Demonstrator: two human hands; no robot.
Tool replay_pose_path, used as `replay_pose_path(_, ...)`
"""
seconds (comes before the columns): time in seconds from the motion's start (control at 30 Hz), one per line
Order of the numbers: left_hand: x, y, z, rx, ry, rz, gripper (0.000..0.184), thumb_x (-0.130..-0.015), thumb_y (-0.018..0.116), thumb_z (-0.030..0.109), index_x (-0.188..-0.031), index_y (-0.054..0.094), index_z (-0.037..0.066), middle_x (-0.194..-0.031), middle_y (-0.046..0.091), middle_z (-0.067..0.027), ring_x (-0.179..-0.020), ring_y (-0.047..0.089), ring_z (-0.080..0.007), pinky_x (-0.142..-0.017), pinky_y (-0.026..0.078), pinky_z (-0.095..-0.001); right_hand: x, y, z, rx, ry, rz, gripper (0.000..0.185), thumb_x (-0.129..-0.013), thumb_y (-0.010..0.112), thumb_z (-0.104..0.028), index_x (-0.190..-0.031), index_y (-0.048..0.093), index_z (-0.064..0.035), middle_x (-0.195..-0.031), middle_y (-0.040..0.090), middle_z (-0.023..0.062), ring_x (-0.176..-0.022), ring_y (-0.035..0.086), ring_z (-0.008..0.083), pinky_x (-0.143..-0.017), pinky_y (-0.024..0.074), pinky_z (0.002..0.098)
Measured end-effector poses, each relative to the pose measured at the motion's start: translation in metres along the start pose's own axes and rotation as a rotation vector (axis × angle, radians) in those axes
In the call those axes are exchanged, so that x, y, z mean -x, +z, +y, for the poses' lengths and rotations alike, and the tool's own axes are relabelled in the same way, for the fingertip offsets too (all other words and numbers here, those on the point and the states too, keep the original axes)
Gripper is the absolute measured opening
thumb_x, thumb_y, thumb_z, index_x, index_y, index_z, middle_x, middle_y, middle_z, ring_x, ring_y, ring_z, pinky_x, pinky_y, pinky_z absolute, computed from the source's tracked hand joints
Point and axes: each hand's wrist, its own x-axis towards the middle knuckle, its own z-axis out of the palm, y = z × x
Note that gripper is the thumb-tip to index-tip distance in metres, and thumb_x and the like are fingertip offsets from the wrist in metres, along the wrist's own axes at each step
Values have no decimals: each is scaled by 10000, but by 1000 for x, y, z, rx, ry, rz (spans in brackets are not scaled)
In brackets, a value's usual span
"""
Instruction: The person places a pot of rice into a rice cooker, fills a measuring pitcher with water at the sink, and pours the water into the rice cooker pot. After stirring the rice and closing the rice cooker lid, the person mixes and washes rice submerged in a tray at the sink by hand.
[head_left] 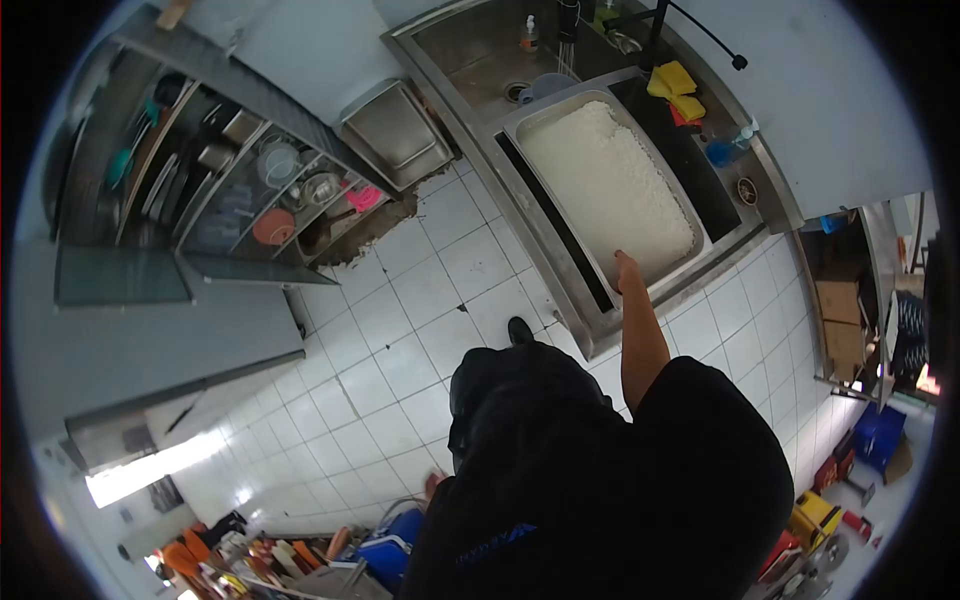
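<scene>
A large metal tray point(700, 237) rests across the sink basins, holding white grainy stuff point(610, 165) heaped towards the far and right sides, with smooth cloudy white along the near side. At the tray's near rim is my right hand point(626, 272), arm stretched out, its fingers close together over the edge. My left hand point(433, 485) hangs low beside my dark clothing, away from the sink; it is small and partly hidden, so its fingers cannot be made out.
The steel sink point(575, 325) has yellow cloths point(676, 88), a blue bottle point(722, 151) and a pump bottle point(530, 34) around it. Left stand an empty metal basin point(398, 135) and an open cabinet point(190, 278) of kitchenware. A blue container point(392, 548) lies low behind me.
</scene>
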Motion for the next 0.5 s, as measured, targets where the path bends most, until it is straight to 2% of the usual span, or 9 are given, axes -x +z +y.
replay_pose_path(0.03, 0, -3, 8, 224, -299, -117, 354, -948, 546, 269, -1232, 571, 58, -1134, 646, -56, -1037, 610, -238, -883, 505, -376, -5, 9, -1, -50, -6, -24, 570, -930, 528, -385, -1355, 474, -9, -1415, 423, 203, -1258, 437, 353, -1039, 375, 470)
replay_pose_path(0.1, -20, -19, 14, 429, -634, -217, 363, -942, 557, 274, -1240, 570, 67, -1136, 646, -52, -1036, 610, -238, -891, 502, -386, -18, 26, -3, -270, -74, -139, 529, -944, 500, -401, -1314, 500, -23, -1358, 468, 173, -1223, 463, 331, -1036, 384, 454)
replay_pose_path(0.17, -56, -34, 5, 537, -760, -246, 372, -937, 567, 280, -1248, 568, 76, -1138, 646, -49, -1035, 611, -237, -899, 498, -396, -28, 37, -11, -516, -142, -290, 496, -958, 472, -416, -1274, 526, -37, -1300, 513, 143, -1189, 490, 310, -1032, 394, 437)
replay_pose_path(0.23, -95, -49, -15, 566, -794, -288, 382, -931, 578, 285, -1256, 567, 85, -1141, 646, -46, -1035, 611, -237, -906, 495, -406, -35, 47, -22, -658, -172, -377, 473, -971, 444, -431, -1233, 551, -51, -1242, 559, 112, -1155, 516, 289, -1028, 403, 421)
replay_pose_path(0.3, -146, -73, -36, 526, -728, -334, 393, -925, 589, 291, -1265, 565, 94, -1143, 647, -42, -1034, 611, -237, -914, 492, -416, -38, 64, -40, -746, -169, -392, 437, -984, 420, -433, -1173, 572, -69, -1152, 590, 87, -1087, 545, 268, -996, 428, 409)
replay_pose_path(0.37, -198, -93, -63, 372, -506, -379, 404, -920, 599, 296, -1273, 564, 102, -1145, 647, -39, -1033, 611, -236, -921, 489, -426, -42, 84, -68, -825, -151, -396, 395, -995, 400, -422, -1093, 588, -90, -1031, 608, 65, -985, 576, 249, -935, 467, 400)
replay_pose_path(0.4, -230, -107, -78, 173, -218, -384, 410, -917, 605, 299, -1277, 563, 107, -1146, 647, -37, -1032, 611, -236, -925, 487, -431, -34, 91, -86, -916, -112, -410, 335, -1003, 406, -378, -1051, 600, -109, -915, 602, 58, -846, 589, 228, -812, 499, 393)
replay_pose_path(0.43, -263, -121, -92, -33, 53, -343, 416, -914, 610, 301, -1281, 562, 111, -1147, 647, -36, -1032, 611, -236, -929, 485, -435, -39, 98, -100, -874, -145, -465, 312, -1002, 410, -365, -1031, 599, -118, -884, 590, 51, -810, 580, 220, -769, 495, 393)
replay_pose_path(0.5, -339, -154, -102, -255, 367, -215, 429, -908, 621, 307, -1289, 561, 120, -1150, 647, -32, -1031, 612, -235, -936, 482, -445, -65, 110, -117, -797, -210, -569, 271, -1000, 419, -339, -990, 596, -134, -821, 566, 38, -738, 562, 204, -685, 487, 394)
